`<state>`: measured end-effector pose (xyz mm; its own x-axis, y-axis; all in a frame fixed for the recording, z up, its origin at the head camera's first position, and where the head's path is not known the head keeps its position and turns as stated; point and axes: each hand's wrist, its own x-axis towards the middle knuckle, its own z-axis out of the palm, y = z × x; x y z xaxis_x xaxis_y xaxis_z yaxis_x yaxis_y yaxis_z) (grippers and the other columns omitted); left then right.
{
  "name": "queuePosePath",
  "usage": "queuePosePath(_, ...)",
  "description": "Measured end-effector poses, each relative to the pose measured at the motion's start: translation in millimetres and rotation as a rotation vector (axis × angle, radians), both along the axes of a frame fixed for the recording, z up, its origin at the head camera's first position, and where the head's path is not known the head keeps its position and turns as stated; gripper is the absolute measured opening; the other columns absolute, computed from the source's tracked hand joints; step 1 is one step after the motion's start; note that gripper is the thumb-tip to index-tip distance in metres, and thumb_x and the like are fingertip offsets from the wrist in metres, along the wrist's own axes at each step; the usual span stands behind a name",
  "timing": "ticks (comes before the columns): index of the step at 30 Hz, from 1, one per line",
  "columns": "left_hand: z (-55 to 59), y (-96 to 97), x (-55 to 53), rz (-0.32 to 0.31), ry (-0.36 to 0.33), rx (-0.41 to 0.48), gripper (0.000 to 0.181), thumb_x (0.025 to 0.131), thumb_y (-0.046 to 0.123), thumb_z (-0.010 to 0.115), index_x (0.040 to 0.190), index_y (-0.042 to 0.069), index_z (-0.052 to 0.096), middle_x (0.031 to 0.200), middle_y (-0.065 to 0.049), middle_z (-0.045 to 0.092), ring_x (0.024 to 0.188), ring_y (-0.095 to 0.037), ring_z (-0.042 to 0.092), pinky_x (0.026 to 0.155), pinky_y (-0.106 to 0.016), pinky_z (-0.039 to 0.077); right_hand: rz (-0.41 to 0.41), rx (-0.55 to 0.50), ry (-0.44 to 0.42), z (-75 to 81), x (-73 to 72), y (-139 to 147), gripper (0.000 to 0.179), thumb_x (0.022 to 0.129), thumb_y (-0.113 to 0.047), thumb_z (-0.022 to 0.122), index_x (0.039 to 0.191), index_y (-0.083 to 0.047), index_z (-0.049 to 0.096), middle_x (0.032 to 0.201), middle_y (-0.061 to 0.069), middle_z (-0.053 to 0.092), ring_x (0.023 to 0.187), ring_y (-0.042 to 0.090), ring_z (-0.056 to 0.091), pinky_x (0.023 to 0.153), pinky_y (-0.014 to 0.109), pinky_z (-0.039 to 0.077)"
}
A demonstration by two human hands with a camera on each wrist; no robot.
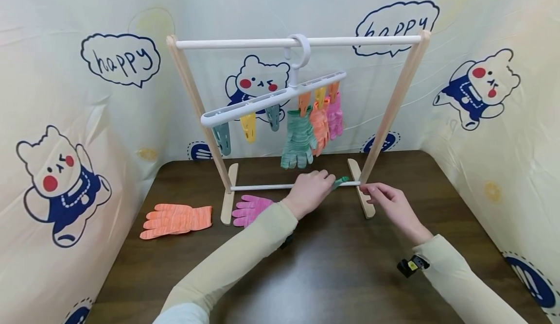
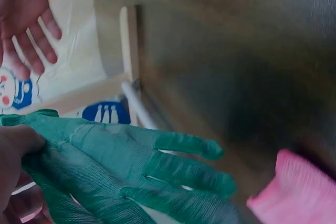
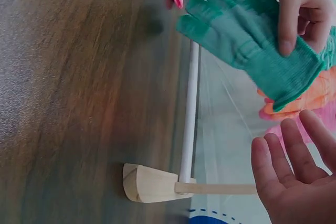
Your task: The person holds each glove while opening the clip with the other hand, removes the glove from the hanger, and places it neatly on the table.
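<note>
My left hand pinches a green knit glove near its cuff, thumb on one face, with the glove's fingers spread away from the hand. In the head view the hand covers most of that glove. To the right my right hand holds nothing, its fingers loosely bent and apart from the glove. Behind them a white clip hanger carries another green glove, an orange glove and a pink glove. Clips on its left half, such as the yellow one, hold nothing.
The hanger hooks over the white top bar of a wooden rack. On the dark table an orange glove lies at the left, and a pink glove lies partly behind my left forearm.
</note>
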<state>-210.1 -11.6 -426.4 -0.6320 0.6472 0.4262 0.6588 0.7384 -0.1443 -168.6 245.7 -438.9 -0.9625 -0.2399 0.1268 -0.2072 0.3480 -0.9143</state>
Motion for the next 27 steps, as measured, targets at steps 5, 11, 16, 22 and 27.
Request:
queuePosePath(5, -15.3, 17.6, 7.6, 0.043, -0.010, -0.081, 0.012, 0.101, 0.025, 0.068, 0.107, 0.017, 0.074, 0.093, 0.002, 0.071, 0.075, -0.013, 0.069, 0.057, -0.031, 0.058, -0.006, -0.009, 0.006, -2.1, 1.8, 2, 0.040, 0.112, -0.025, 0.049, 0.133, 0.004, 0.066, 0.127, 0.011, 0.070, 0.109, 0.006, 0.068, 0.092, 0.030, 0.058)
queuePosePath(11, -33.1, 33.4, 15.1, 0.072, -0.088, -0.082, 0.009, 0.099, 0.026, 0.070, 0.101, 0.018, 0.073, 0.091, 0.001, 0.071, 0.074, -0.015, 0.071, 0.057, -0.033, 0.057, -0.021, -0.057, 0.020, -4.8, 3.1, 1, 0.039, 0.112, -0.023, 0.049, 0.130, 0.008, 0.065, 0.114, -0.015, 0.070, 0.104, -0.001, 0.066, 0.089, 0.027, 0.058)
queuePosePath(16, -45.5, 39.9, 21.7, 0.060, -0.190, -0.065, 0.011, 0.099, 0.027, 0.070, 0.098, 0.017, 0.072, 0.088, 0.001, 0.071, 0.072, -0.017, 0.071, 0.054, -0.033, 0.056, -0.049, -0.071, 0.033, -5.5, 5.4, 3, 0.041, 0.112, -0.022, 0.048, 0.129, 0.011, 0.064, 0.113, -0.015, 0.070, 0.102, -0.002, 0.067, 0.086, 0.019, 0.056)
queuePosePath(22, -57.6, 42.3, 31.5, 0.038, -0.296, -0.074, 0.016, 0.098, 0.034, 0.073, 0.100, 0.018, 0.072, 0.090, 0.001, 0.073, 0.075, -0.019, 0.073, 0.057, -0.035, 0.057, -0.075, -0.047, 0.040, -4.5, 5.5, 12, 0.043, 0.113, -0.024, 0.047, 0.130, 0.011, 0.064, 0.115, -0.015, 0.070, 0.103, -0.004, 0.066, 0.086, 0.018, 0.055)
queuePosePath(27, -63.6, 41.8, 39.1, 0.026, -0.353, -0.085, 0.019, 0.096, 0.036, 0.074, 0.099, 0.017, 0.074, 0.089, -0.001, 0.073, 0.077, -0.020, 0.073, 0.060, -0.036, 0.058, -0.082, -0.053, 0.023, -6.0, 5.7, 17, 0.043, 0.113, -0.026, 0.047, 0.129, 0.011, 0.063, 0.112, -0.018, 0.069, 0.105, -0.005, 0.064, 0.086, 0.019, 0.056)
